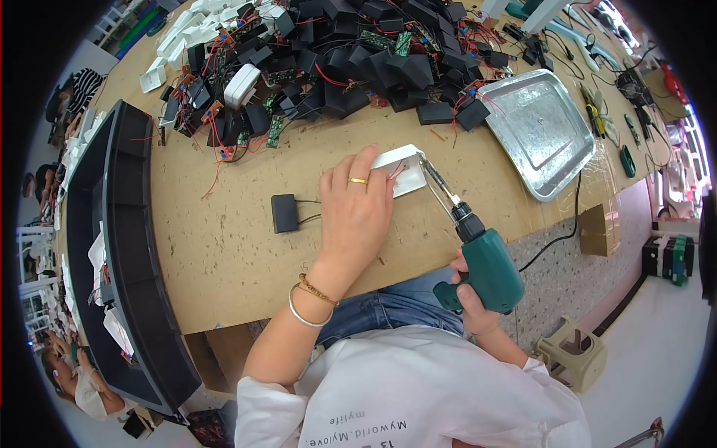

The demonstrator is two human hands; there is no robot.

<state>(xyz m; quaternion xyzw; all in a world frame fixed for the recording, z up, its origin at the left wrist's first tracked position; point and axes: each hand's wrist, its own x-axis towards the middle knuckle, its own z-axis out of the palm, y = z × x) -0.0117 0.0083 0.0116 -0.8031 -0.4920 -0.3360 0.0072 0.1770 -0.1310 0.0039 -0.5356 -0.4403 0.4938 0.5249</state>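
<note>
My left hand (355, 198) is closed over a white plastic casing (407, 173), pressing it to the wooden table. Thin red wires show inside the casing. In my right hand (472, 299) is a green soldering gun (489, 269) with a pistol grip, my fingers wrapped round its handle. The gun points up and left, and its thin metal tip meets or nearly meets the casing's far right corner; contact is too small to tell. Left of my left hand lies a black box (284, 213), with two dark leads running from it under the hand.
A heap of black boxes (343, 63), circuit boards and red wires covers the table's far side. At the right lies a shallow metal tray (541, 134), with yellow-handled pliers (595, 119) beyond it. A long black bin (138, 246) stands along the left. The gun's black cord (556, 243) hangs over the table edge.
</note>
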